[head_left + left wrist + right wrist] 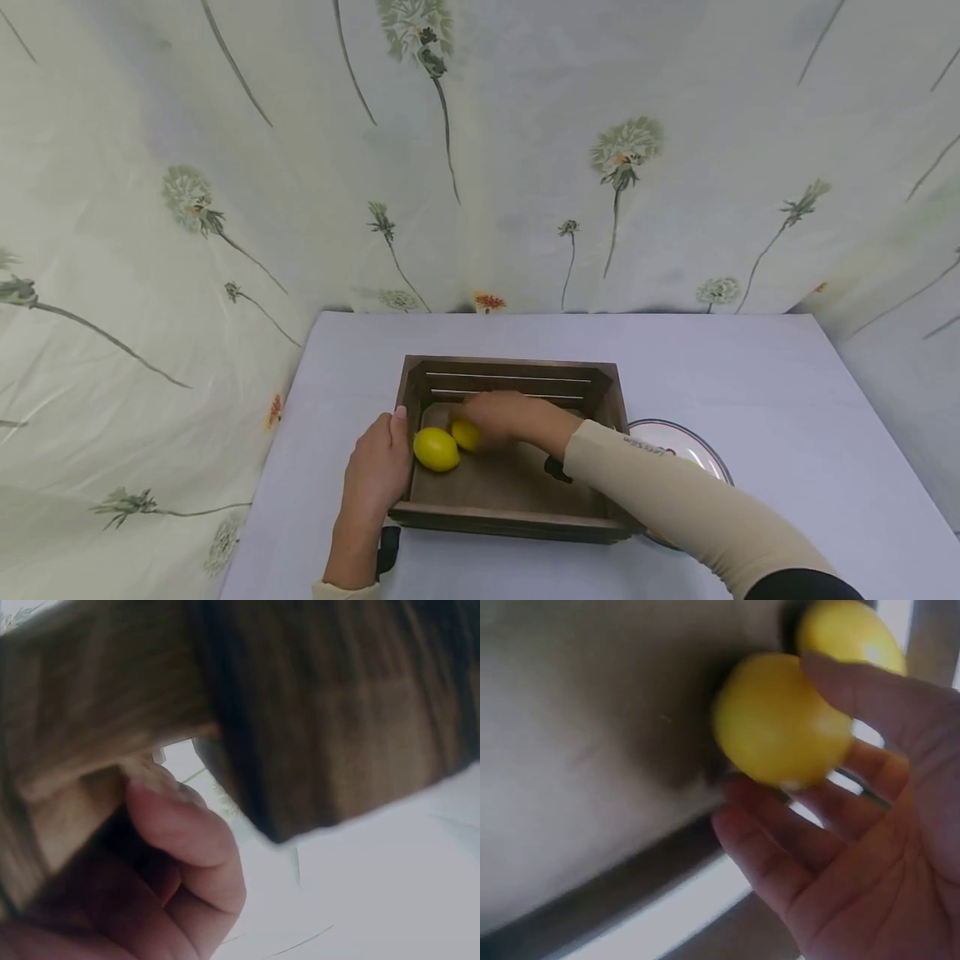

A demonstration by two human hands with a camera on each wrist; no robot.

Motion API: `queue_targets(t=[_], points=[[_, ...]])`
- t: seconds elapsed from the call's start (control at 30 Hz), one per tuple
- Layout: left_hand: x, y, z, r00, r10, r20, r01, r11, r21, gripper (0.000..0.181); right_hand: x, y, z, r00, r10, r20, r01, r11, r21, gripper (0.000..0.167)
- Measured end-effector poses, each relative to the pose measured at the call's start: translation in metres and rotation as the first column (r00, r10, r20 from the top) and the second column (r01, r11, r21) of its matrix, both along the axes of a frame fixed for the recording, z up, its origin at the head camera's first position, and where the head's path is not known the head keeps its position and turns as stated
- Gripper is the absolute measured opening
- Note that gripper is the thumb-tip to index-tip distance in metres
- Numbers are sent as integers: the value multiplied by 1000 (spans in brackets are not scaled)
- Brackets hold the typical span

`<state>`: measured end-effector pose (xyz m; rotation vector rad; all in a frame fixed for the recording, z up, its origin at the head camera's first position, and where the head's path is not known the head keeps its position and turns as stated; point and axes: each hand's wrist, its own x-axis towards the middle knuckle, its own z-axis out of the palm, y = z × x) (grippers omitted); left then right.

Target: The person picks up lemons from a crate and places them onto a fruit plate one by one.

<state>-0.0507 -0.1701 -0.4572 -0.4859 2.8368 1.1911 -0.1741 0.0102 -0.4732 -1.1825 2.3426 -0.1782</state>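
A brown wooden crate stands on the table, slatted at its far side. My left hand grips the crate's left wall, thumb on the rim; in the left wrist view its fingers curl against the wood. Inside the crate my right hand holds a yellow lemon low over the bottom. The right wrist view shows this lemon between thumb and curved fingers. A second lemon lies beside it at the left wall.
To the right of the crate is a round plate with a dark rim, largely hidden by my right sleeve; a bit of yellow shows on it. A white cloth covers the table. Behind it hangs a flower-printed curtain.
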Motion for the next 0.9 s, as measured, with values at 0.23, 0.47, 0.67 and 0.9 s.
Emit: queue_targets(t=[0.23,0.47,0.67,0.9], points=[[1,1,1,1000,3,4,-3,1000,7,50,2,2,-4,1000,-5,-19,6,999,32,50],[1,0,2,1000,2,18,-2,1000,1,51,1,2,-8,999,-7,-44,9,999,39,49],[0,0,5,1000,-10,14,10,1000,-6,50,1,2,-8,998,-16,-59,18,999,45,51],[2,0,2,1000,-3,13,3,999,35,53,1,3,-9,998,-13,-67,15,999,30,45]])
